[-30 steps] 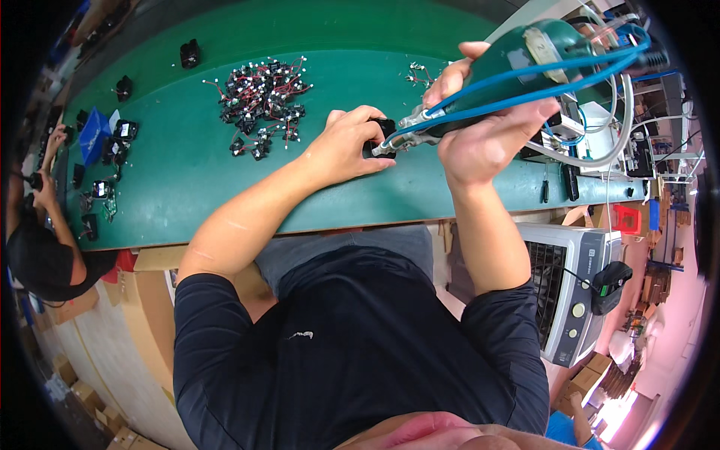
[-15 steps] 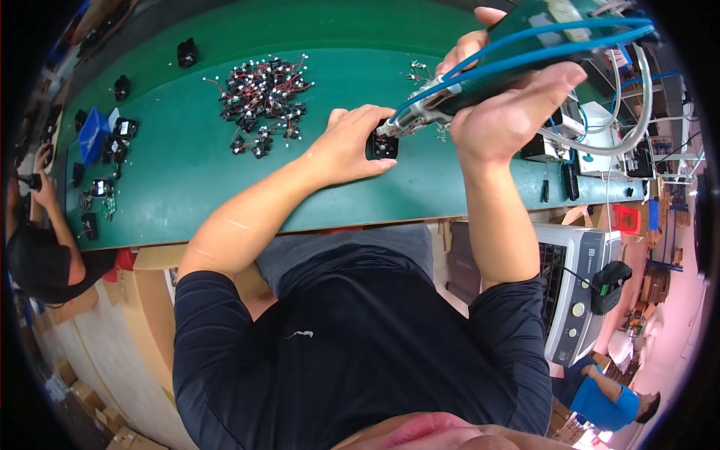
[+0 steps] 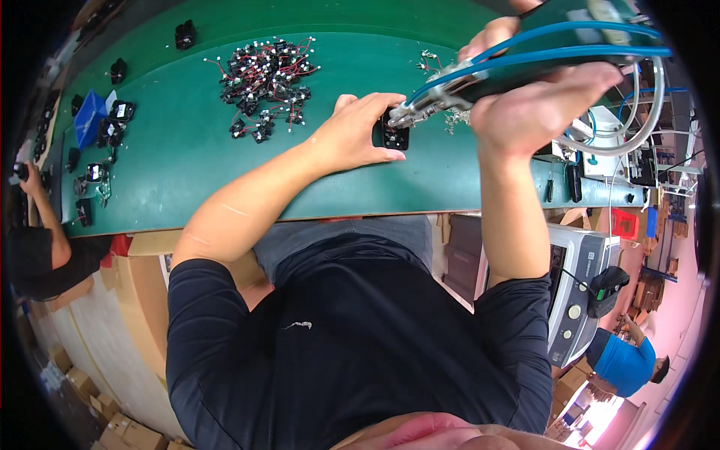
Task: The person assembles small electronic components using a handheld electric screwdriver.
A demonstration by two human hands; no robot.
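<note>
On the green tabletop [image 3: 315, 196], my left hand [image 3: 351, 135] grips a small black plastic housing [image 3: 396, 138], thumb along its near side and fingers at its far end. My right hand [image 3: 517, 111] is wrapped round an automatic screwdriver [image 3: 439, 97], held slanting down to the left. Its metal nose reaches into the far part of the housing; the exact contact point cannot be made out. Blue air tubes [image 3: 555, 56] run from the tool to the right. Just beyond the nose lie small loose metal parts [image 3: 455, 120].
A heap of small black parts with red wires [image 3: 262, 86] lies left of centre. Farther left are a blue bin [image 3: 91, 118] and several black housings [image 3: 109, 132]. A co-worker's arm [image 3: 46, 210] is at the left edge. Equipment with hoses [image 3: 604, 139] stands at right.
Both my hands, the housing and the screwdriver appear slightly farther right in view. The tool's nose stays at the housing. The left co-worker's hand has shifted.
</note>
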